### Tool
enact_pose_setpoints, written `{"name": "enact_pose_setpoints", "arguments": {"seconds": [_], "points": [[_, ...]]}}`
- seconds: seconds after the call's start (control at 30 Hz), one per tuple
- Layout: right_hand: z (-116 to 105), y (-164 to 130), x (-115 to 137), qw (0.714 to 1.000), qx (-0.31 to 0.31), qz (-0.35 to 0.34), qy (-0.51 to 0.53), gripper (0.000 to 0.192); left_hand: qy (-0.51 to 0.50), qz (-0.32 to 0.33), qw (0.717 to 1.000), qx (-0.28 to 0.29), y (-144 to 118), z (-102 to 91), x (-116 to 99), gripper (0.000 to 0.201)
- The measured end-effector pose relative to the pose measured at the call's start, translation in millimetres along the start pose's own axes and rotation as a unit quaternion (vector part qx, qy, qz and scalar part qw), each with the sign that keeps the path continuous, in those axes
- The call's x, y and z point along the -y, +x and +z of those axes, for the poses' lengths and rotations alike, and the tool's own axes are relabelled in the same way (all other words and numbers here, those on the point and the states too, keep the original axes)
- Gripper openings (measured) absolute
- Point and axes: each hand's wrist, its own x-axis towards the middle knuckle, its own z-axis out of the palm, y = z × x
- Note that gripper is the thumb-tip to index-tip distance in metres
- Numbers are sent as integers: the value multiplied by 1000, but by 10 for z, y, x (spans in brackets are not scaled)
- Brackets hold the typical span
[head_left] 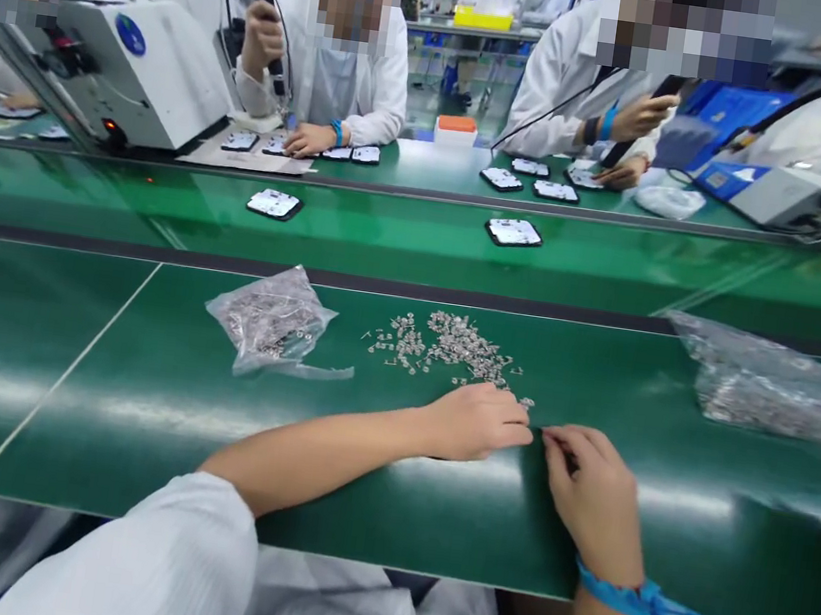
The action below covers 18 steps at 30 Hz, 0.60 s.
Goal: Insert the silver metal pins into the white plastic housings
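On the green bench top lies a loose pile of small silvery metal parts (462, 343), too small to tell the exact kind. My left hand (477, 422) rests just in front of the pile, its fingers closed together and pointing right. Facing it, my right hand (593, 485) has thumb and forefinger pinched, with a blue band (637, 598) round the wrist. The fingertips of both hands nearly meet, and something small and dark shows between them; what it is I cannot make out.
A clear plastic bag (273, 318) of metal parts lies left of the pile, another bag (778, 386) to the right. Behind runs a green belt carrying flat black-edged units (274, 203). Across it two people in white coats (381, 72) hold tools over similar units beside a white machine (140, 60).
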Motion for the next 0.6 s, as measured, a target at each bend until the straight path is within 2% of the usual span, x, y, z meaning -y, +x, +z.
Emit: {"name": "enact_pose_setpoints", "arguments": {"seconds": [0.1, 0.2, 0.3, 0.4, 0.5, 0.6], "points": [[-20, 36, 103, 1000, -10, -4, 10, 15, 11, 6, 1000, -9, 0, -21, 21, 29], [-131, -35, 303, 997, -72, 5, 20, 10, 26, 5, 999, -33, 8, -40, 49, 25], [-369, -264, 529, 992, -116, 37, 36, 14, 18, -11, 997, -74, 18, -64, 31, 22], [-636, -494, 644, 981, -151, 112, 45, 14, -24, -9, 994, -107, 37, -74, 61, 27], [-844, -616, 558, 962, -191, 197, 16, 10, -54, 16, 990, -126, 70, -55, 132, 28], [-908, -592, 310, 941, -225, 251, -11, 11, -33, 38, 989, -139, 82, -55, 135, 29]]}}
